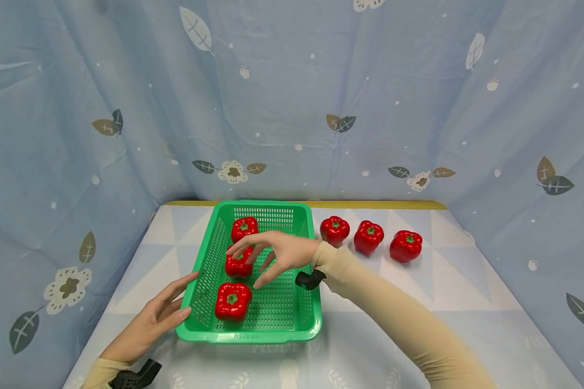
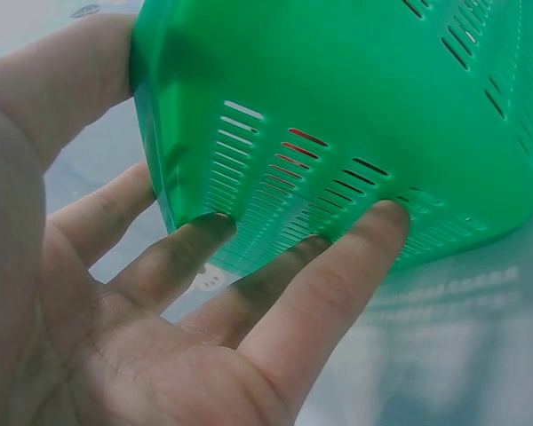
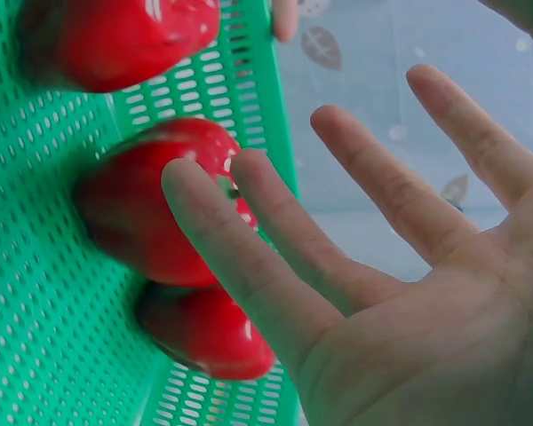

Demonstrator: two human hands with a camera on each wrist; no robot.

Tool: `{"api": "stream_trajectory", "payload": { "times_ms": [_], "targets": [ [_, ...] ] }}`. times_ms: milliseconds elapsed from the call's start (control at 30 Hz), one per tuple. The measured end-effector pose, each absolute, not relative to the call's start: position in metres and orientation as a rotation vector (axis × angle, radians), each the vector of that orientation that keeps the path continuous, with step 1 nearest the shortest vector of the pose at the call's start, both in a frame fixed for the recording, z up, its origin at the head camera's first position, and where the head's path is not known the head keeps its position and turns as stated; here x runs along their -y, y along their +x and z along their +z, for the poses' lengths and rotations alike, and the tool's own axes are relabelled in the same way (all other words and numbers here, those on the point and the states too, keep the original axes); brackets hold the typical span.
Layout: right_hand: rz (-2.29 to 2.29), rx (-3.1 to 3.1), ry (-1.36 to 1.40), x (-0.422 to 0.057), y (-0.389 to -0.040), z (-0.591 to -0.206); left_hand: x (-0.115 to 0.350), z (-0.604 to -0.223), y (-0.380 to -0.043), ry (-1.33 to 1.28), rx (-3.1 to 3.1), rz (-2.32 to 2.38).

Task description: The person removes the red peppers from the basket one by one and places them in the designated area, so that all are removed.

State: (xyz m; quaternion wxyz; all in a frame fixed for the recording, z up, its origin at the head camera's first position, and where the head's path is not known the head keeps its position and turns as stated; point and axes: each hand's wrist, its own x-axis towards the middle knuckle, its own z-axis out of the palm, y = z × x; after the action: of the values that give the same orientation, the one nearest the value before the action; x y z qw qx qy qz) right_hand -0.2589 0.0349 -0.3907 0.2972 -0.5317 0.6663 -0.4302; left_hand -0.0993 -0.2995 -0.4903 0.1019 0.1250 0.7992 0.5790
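Observation:
A green plastic basket (image 1: 278, 292) with slotted walls stands on the table, and three red bell peppers lie in a column along its left half: a far pepper (image 1: 244, 227), a middle pepper (image 1: 236, 267) and a near pepper (image 1: 232, 302). Over the basket, my right hand (image 1: 284, 251) hovers with spread fingers (image 3: 258, 266) and nothing held, closest to the middle pepper (image 3: 151, 213). My left hand (image 1: 151, 319) touches the basket's near left side. In the left wrist view its fairly straight fingers (image 2: 329, 293) lie against the outer wall (image 2: 275, 53), the thumb at the rim.
Right of the basket, three more red peppers sit in a row on the table: one pepper (image 1: 334, 230) close to the rim, another pepper (image 1: 368, 237), and a third pepper (image 1: 406, 247). A blue patterned curtain (image 1: 292, 97) encloses the table's back and sides.

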Motion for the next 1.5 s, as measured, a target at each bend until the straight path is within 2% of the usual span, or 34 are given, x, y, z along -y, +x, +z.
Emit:
{"api": "stream_trajectory", "payload": {
  "times_ms": [533,867,1500],
  "targets": [
    [-1.001,-1.798,-1.36,-0.015,-0.247,-0.405,0.302,-0.494,-0.1,0.352,-2.346,1.721],
    [-0.936,-1.728,-1.493,-0.005,-0.245,-0.414,0.303,-0.495,-0.1,0.37,-2.342,1.731],
    [-0.858,-1.789,-1.48,0.006,-0.238,-0.419,0.3,-0.493,-0.1,0.366,-2.394,1.681]
  ]
}}
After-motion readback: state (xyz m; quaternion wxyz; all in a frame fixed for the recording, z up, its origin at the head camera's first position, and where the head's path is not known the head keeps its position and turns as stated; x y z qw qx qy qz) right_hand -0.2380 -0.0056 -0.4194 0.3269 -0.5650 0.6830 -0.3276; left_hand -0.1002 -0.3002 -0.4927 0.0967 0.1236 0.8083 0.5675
